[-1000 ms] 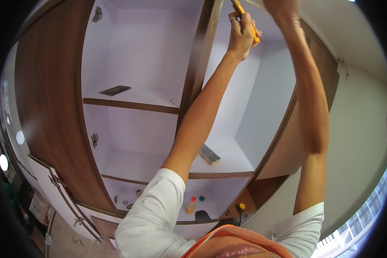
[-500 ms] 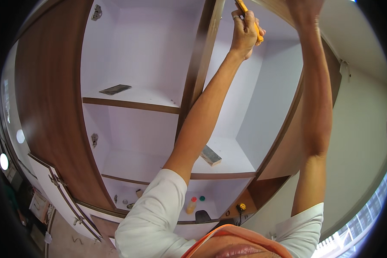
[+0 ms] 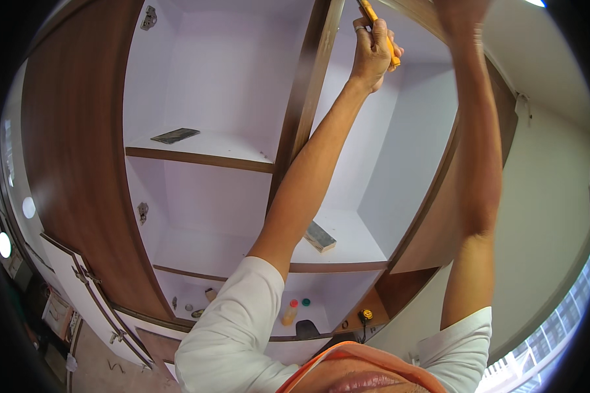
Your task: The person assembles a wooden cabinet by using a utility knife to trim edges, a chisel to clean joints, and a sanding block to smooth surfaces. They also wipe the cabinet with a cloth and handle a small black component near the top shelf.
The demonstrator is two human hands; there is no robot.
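Raised into an upper cabinet compartment, my left hand is closed around a slim yellow-handled tool. The tool's upper end runs out at the top edge of the view. My right hand is up by the cabinet's top right edge, smeared by motion, its fingers hidden or cut off. The upright brown divider stands just left of my left hand. A grey-topped flat block lies on the shelf below my left forearm.
On the left upper shelf lies a dark flat piece. Metal hinges are fixed to the left inner wall. Lower down are a bottle with a red cap and a yellow-black tape measure. White door panels lean at lower left.
My right hand has shifted slightly left and stays blurred. My left hand keeps almost the same place, with the yellow-handled tool still in it.
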